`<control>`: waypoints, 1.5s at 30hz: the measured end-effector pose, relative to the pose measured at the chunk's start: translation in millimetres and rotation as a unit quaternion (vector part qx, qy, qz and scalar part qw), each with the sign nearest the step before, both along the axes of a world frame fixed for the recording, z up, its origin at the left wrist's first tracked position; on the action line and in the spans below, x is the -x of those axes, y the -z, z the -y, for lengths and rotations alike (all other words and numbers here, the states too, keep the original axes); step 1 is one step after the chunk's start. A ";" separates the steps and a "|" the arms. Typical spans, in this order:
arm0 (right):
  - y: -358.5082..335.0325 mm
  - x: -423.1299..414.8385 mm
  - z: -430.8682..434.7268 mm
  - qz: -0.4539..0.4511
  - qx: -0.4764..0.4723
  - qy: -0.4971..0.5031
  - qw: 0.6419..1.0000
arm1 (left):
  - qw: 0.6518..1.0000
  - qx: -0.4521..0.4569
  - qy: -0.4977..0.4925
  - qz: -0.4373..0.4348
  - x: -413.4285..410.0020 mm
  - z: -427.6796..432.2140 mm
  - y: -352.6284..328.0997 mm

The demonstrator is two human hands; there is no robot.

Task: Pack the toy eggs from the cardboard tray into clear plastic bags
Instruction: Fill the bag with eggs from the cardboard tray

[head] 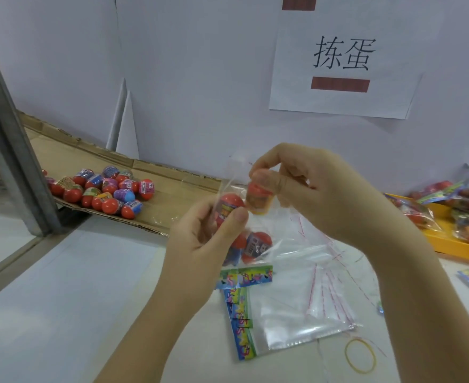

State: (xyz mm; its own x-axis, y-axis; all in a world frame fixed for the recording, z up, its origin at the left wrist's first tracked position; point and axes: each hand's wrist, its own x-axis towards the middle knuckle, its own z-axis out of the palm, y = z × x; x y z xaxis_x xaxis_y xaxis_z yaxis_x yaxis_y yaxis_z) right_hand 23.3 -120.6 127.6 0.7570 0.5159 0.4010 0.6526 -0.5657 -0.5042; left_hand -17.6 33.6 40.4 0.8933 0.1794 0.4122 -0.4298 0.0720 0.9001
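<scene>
left hand [201, 239] grips bag [284, 239]; right hand [324, 194] pinches egg [259, 199].

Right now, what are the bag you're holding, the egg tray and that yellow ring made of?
The bag looks like thin clear plastic film: glossy, crinkled, eggs show through. The tray looks like brown cardboard, matte, with ragged edges. The yellow ring is probably a rubber band: a thin, uneven loop lying flat.

Left hand [200, 239] round a bagged toy egg [228, 207], right hand [333, 197] with second egg [259, 197] at bag [232, 175] mouth
</scene>
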 end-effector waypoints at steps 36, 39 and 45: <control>36.3 -24.9 -14.5 -0.325 -0.284 -0.034 0.901 | 0.960 0.269 0.039 -0.071 -11.9 2.8 4.5; 36.7 -24.5 -17.2 -0.312 -0.275 -0.005 0.909 | 0.963 0.262 0.021 -0.056 -11.4 1.9 4.2; 40.0 -20.9 -26.6 -0.340 -0.251 0.018 0.906 | 0.961 0.272 -0.015 -0.045 -11.4 2.8 6.7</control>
State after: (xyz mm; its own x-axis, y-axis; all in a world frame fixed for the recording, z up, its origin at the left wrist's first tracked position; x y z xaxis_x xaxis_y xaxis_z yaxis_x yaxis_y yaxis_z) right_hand 44.2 -94.0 87.6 0.9299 0.3677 0.0125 0.0800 -0.1689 -0.9824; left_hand -6.2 30.8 33.7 0.9123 0.3721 0.1710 -0.3605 0.5319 0.7663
